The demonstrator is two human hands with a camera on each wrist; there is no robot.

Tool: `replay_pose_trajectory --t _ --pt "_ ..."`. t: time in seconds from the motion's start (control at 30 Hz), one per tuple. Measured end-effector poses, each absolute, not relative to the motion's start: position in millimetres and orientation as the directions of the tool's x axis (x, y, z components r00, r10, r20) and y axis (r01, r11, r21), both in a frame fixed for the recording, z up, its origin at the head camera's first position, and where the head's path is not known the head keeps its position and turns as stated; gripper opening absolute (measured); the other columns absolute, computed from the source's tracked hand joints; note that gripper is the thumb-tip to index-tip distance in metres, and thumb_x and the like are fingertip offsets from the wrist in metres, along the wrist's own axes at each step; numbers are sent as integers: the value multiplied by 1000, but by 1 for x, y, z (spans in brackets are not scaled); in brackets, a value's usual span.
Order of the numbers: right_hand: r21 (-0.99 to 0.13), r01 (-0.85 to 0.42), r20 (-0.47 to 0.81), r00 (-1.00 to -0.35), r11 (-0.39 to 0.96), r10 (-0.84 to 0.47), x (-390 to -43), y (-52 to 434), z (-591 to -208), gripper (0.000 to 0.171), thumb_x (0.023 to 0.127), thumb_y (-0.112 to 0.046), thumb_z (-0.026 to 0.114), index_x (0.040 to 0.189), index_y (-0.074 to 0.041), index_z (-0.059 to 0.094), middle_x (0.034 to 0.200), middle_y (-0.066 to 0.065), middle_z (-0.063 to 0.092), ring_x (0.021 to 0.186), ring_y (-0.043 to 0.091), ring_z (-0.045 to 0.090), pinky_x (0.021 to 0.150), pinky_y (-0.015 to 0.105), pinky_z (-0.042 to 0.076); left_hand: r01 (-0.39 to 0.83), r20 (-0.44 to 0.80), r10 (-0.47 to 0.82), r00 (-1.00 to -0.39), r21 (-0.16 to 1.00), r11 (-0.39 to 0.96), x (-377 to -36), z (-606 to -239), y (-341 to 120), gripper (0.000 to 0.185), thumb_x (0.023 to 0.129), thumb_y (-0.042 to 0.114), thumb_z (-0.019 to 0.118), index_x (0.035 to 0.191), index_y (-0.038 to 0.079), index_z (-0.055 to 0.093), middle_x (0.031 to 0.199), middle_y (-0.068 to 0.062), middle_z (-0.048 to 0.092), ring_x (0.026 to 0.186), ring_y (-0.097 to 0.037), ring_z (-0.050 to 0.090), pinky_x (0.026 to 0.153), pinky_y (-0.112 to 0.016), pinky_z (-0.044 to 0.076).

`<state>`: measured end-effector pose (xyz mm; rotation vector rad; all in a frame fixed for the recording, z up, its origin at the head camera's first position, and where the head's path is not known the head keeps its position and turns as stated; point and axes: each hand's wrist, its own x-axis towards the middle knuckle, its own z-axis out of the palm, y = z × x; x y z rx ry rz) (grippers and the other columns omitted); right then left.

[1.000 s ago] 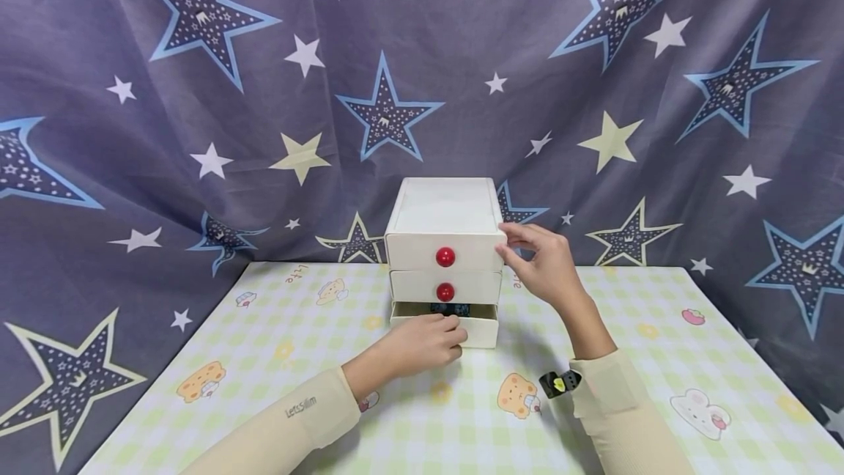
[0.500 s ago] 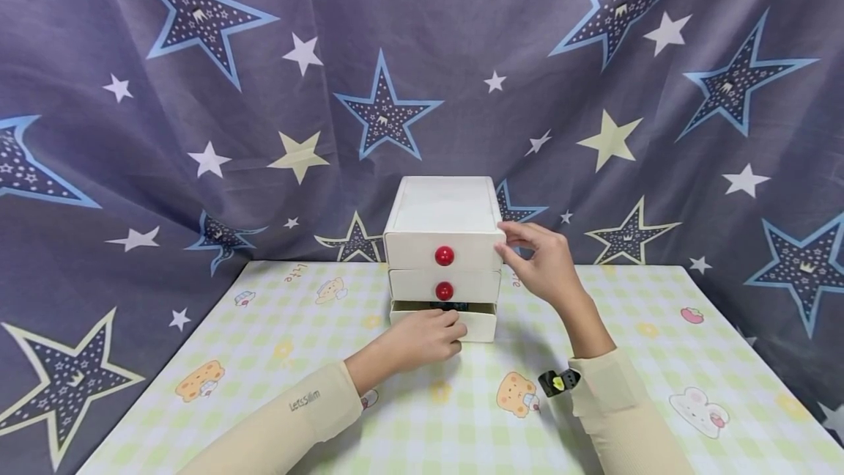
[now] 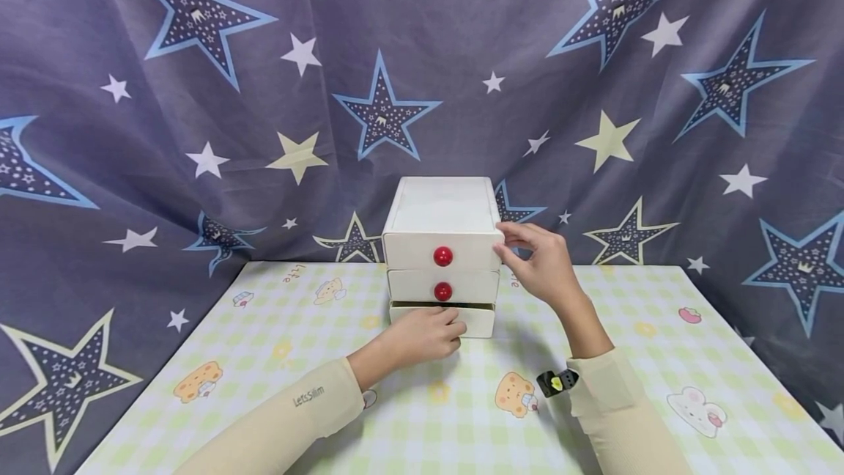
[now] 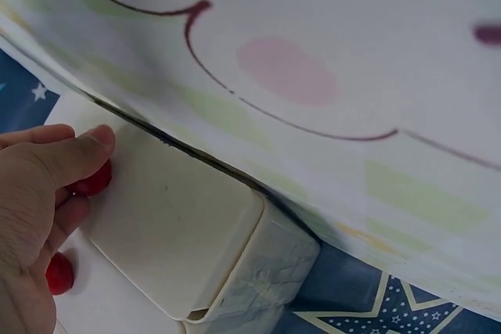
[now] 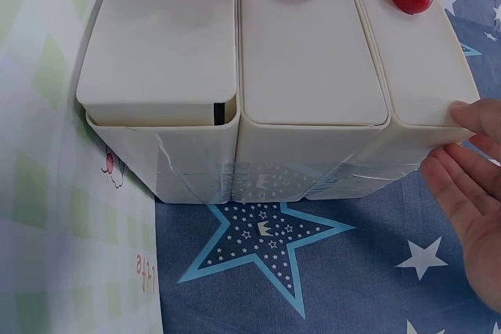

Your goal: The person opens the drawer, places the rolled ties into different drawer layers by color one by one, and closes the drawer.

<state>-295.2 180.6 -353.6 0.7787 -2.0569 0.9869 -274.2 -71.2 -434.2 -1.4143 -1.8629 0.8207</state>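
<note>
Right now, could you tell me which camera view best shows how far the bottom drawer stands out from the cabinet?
The right wrist view: the bottom drawer shows a dark gap at its side against the cabinet. The head view shows only a thin slit above the drawer front. The left wrist view shows its face, partly behind the left hand.

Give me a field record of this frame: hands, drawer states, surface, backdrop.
left hand: grips the red knob of the bottom drawer
right hand: fingertips rest on the top right front corner of the drawer unit
bottom drawer: slightly out, narrow gap above its front; contents not visible
middle drawer: closed, red knob showing
top drawer: closed, red knob showing
surface: table mat, green check with cartoon animals
backdrop: star-print cloth
</note>
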Motion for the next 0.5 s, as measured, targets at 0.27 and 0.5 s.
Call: replay_pose_trajectory --t 0.27,0.5 --pt "-392 -754 802 -561 526 -206 -295 180 -354 32 89 -4 80 120 0 74 109 15 74 92 28 74 79 41 63 523 148 972 -184 -822 225 -278 -438 -71 16 95 19 67 90 32 75 101 9 59 98 -14 55 83 -21 52" --pt "-388 -763 809 -551 517 -205 -296 179 -354 32 88 -3 80 120 0 74 107 15 74 91 28 74 78 43 63 510 178 974 -143 -830 227 -281 -442 -72 18 94 16 67 87 30 75 98 9 58 95 -15 53 81 -22 51"
